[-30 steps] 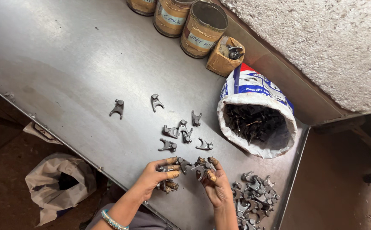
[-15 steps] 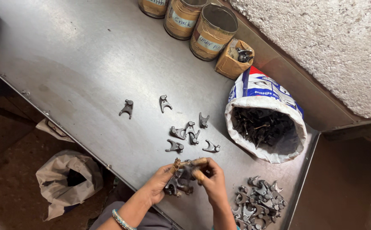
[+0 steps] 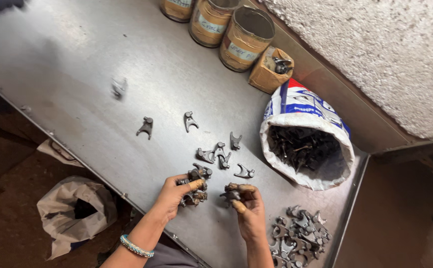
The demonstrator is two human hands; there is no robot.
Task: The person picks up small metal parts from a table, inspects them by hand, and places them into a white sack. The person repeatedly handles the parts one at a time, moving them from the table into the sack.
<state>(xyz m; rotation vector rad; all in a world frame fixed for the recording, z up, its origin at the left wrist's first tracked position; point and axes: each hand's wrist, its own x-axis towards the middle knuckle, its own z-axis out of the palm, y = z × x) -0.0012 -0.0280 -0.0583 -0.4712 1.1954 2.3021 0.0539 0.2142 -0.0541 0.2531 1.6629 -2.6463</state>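
- Left hand, lower centre, gripped a clutch of dark forked metal parts.
- Right hand had separated from it, fingers closed on one part.
- Both hovered over the worktop; sorting apparently continued.

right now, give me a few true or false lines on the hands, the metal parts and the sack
1. The left hand holds a bunch of small metal parts. True.
2. The right hand is empty. False: it grips a metal part in its fingers.
3. The white sack lies open with dark metal parts inside. True.
4. The pile of parts near the right hand sits inside a tin. False: it lies loose on the metal table.
5. The tins stand at the table's far edge. True.
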